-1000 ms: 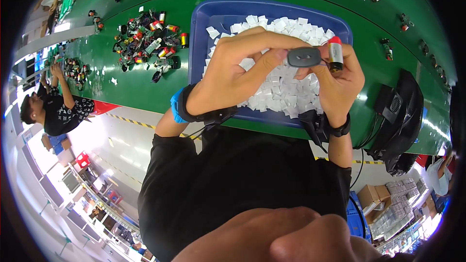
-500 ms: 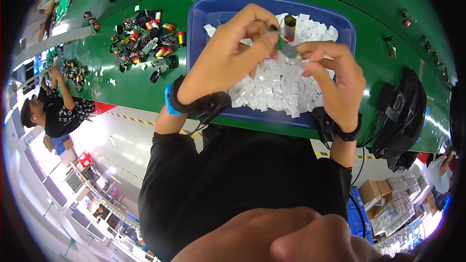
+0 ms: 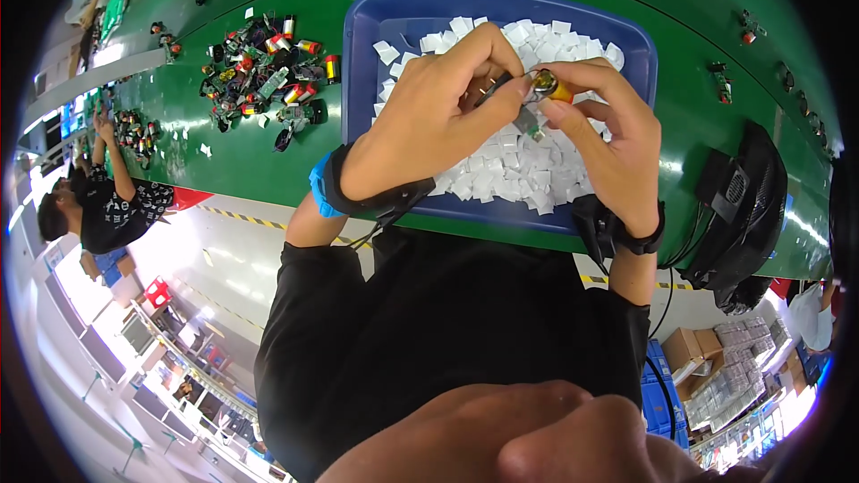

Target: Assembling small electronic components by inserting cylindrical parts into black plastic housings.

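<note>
left hand (image 3: 447, 112) angled inward, pinching black part (image 3: 493, 88), right hand (image 3: 617, 121) opposite, holding yellow cylinder (image 3: 555, 88)

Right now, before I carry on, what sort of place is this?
Most likely a factory assembly floor: a long green workbench bears a pile of small battery-and-circuit-board units, another person is at the bench, and yellow-and-black striped tape marks the floor.
</note>
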Tool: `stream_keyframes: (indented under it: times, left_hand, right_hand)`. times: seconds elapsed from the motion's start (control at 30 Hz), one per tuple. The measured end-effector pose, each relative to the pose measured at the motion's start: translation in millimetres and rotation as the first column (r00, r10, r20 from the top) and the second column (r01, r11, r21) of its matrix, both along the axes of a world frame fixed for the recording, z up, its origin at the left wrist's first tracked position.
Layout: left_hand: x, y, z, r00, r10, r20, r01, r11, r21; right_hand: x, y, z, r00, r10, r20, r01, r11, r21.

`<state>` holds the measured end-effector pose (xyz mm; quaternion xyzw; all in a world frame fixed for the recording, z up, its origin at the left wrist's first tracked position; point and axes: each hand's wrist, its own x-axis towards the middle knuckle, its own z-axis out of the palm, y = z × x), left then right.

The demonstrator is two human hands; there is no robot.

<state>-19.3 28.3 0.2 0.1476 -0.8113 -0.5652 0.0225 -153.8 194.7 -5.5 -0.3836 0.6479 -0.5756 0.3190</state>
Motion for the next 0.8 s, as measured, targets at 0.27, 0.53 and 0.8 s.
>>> stream_keyframes:
  times: [0.27,0.53,0.8]
  left_hand:
    - [-0.8,1.6,11.8,0.998,-0.062,0.003,0.062,0.995,-0.078]
    - [0.4,-14.3,19.1,0.987,-0.12,0.111,0.109,0.989,0.102]
    - [3.1,-18.7,20.4,0.986,-0.166,-0.031,0.156,0.83,0.535]
  right_hand:
    - [0.3,3.6,-0.3,0.994,-0.05,-0.097,0.047,0.998,-0.027]
    - [-6.5,5.7,3.7,0.833,0.09,-0.545,-0.112,0.994,-0.008]
    - [-1.6,2.6,4.0,0.836,-0.068,-0.544,-0.109,0.952,-0.286]
